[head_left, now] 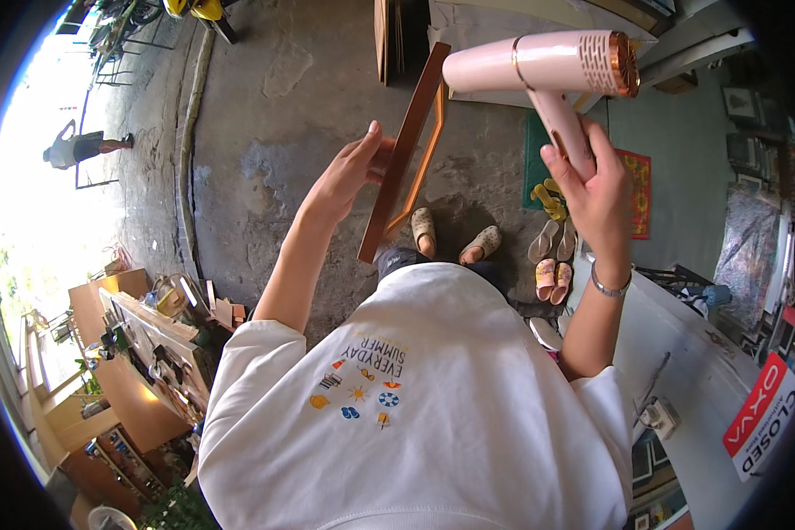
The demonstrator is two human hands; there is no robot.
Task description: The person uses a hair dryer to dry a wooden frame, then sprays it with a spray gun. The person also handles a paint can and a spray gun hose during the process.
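Note:
My left hand (346, 177) grips a brown wooden frame (406, 146) from its left side, fingers curled behind it. The frame is tilted and seen nearly edge-on, with a lighter orange-brown inner edge on its right; its face is mostly hidden. In my right hand (602, 194) is a pink hair dryer (552, 67) with copper-coloured trim, held by the handle. Its nozzle points left at the frame's upper end, touching or very close; I cannot tell which. The slotted rear of the dryer faces right.
Several pairs of sandals (553, 281) lie right of my feet, near a green mat (536, 159) and a red patterned mat (636, 194). Cluttered wooden furniture (163, 353) stands at lower left. A white counter (671, 353) is at right. A person (84, 148) is far left outside.

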